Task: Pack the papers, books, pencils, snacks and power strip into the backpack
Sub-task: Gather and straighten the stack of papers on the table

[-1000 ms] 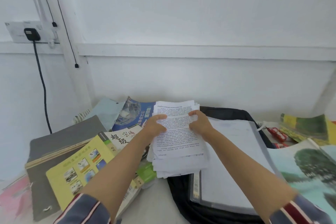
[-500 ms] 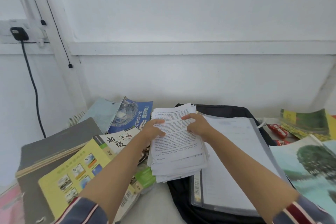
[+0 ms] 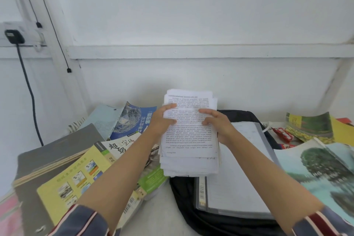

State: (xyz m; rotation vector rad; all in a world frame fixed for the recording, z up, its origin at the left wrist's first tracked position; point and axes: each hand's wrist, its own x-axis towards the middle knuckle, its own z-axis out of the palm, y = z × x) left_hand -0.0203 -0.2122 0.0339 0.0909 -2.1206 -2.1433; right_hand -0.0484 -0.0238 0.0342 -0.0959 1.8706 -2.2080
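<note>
White wall backs a crowded tabletop, where a black backpack lies flat toward the near edge under a clear folder. Books pile along the left edge; one white cover reads "超级". Raised over the backpack's left side, the paper stack looks loose and floppy, its uneven sheets likely to slide, so both long edges suit gripping. Left hand and right hand do so, fingers clasping it. Its print is too small to read.

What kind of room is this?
Probably a study desk in a home or dorm: colourful paperback books piled on a white tabletop, a stack of white printed papers, and a black fabric backpack.
</note>
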